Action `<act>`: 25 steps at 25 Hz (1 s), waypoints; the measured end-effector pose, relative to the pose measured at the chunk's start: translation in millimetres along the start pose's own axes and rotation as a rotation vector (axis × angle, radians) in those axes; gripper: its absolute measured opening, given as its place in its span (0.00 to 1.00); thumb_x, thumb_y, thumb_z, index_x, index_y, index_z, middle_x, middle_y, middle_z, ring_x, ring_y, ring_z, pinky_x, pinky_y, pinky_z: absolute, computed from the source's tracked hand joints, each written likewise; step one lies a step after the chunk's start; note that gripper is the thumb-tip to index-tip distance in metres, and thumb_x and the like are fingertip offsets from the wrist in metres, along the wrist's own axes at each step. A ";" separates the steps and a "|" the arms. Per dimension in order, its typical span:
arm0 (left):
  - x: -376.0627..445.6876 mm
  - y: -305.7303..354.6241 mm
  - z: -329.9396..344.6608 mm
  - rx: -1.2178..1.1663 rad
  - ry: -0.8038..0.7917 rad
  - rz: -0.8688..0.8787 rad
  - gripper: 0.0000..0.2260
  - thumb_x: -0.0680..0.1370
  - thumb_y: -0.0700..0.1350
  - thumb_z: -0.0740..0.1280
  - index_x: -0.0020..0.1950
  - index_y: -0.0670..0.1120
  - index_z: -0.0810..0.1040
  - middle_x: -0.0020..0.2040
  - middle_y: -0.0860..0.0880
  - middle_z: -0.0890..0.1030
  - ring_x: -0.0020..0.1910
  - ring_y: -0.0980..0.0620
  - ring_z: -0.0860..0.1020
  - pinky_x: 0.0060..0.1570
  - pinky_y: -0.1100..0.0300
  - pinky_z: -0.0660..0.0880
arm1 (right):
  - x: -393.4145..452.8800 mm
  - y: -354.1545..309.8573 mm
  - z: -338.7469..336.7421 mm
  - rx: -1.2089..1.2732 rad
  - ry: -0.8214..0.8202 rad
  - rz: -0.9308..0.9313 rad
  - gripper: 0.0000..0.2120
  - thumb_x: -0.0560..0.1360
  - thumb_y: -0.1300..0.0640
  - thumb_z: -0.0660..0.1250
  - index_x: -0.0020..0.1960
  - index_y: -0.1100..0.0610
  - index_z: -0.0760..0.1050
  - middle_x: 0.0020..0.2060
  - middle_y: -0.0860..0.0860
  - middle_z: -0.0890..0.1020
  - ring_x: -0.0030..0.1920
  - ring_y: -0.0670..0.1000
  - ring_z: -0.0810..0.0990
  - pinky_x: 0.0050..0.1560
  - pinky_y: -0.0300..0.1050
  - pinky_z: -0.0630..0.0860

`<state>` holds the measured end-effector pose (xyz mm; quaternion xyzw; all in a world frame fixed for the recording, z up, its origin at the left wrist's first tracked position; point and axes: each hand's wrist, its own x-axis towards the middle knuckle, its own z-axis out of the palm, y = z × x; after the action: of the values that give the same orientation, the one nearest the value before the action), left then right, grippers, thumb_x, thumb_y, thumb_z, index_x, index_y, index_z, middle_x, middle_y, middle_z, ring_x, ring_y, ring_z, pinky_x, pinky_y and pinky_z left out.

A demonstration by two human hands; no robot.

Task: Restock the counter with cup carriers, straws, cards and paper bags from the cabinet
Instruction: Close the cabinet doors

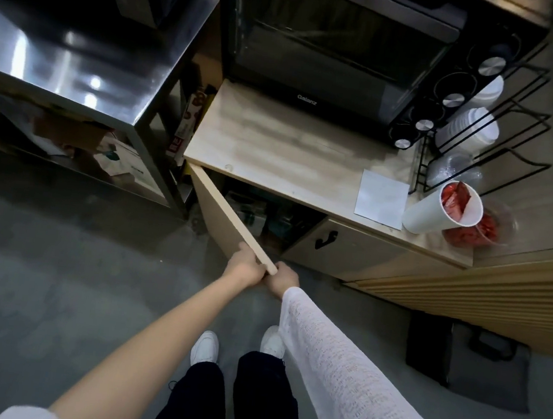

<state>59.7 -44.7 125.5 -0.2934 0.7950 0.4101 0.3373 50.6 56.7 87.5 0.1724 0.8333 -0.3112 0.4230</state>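
The pale wooden cabinet door under the counter stands swung open toward me. My left hand grips its outer edge from the left. On the right side of that same edge, near the door's free corner, my right hand holds on. Behind the door the cabinet interior is dark, with boxes and packages dimly visible. A white sheet or card lies on the counter's right part. The neighbouring cabinet door with a black handle is closed.
A black Galanz oven fills the back of the counter. At the right stand a black wire rack with lids, a white cup holding red packets and a clear tub. A steel table is at left; a dark bag lies on the floor.
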 end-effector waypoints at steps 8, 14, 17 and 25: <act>9.2 61.1 39.7 -0.223 -0.055 -0.027 0.23 0.77 0.42 0.63 0.70 0.36 0.64 0.64 0.38 0.76 0.62 0.41 0.77 0.61 0.53 0.75 | 23.5 18.8 -67.8 0.209 0.072 0.081 0.09 0.75 0.62 0.66 0.53 0.65 0.75 0.51 0.61 0.80 0.42 0.55 0.79 0.42 0.43 0.79; 28.4 77.0 29.3 -0.407 -0.054 -0.065 0.15 0.78 0.35 0.57 0.64 0.34 0.72 0.60 0.37 0.79 0.59 0.42 0.79 0.59 0.52 0.77 | 26.8 8.6 -84.4 0.768 -0.069 0.148 0.15 0.80 0.64 0.65 0.63 0.72 0.71 0.59 0.67 0.80 0.38 0.55 0.81 0.36 0.44 0.82; 33.7 89.7 29.9 -0.585 -0.060 -0.091 0.16 0.79 0.33 0.56 0.66 0.32 0.68 0.61 0.37 0.78 0.60 0.44 0.79 0.56 0.56 0.77 | 34.5 7.2 -102.1 0.958 -0.124 0.156 0.15 0.81 0.68 0.61 0.66 0.74 0.70 0.59 0.68 0.79 0.53 0.62 0.82 0.53 0.50 0.79; 54.0 116.6 37.4 -0.575 -0.026 -0.025 0.14 0.76 0.33 0.60 0.62 0.36 0.73 0.55 0.39 0.80 0.54 0.44 0.79 0.62 0.51 0.76 | 52.4 -7.7 -130.2 1.043 -0.168 0.079 0.11 0.78 0.75 0.58 0.43 0.65 0.75 0.40 0.58 0.80 0.41 0.51 0.80 0.47 0.42 0.79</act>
<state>-48.3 34.1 120.2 -0.3814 0.6381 0.6182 0.2554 -62.0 138.8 106.1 0.3657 0.5238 -0.6810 0.3579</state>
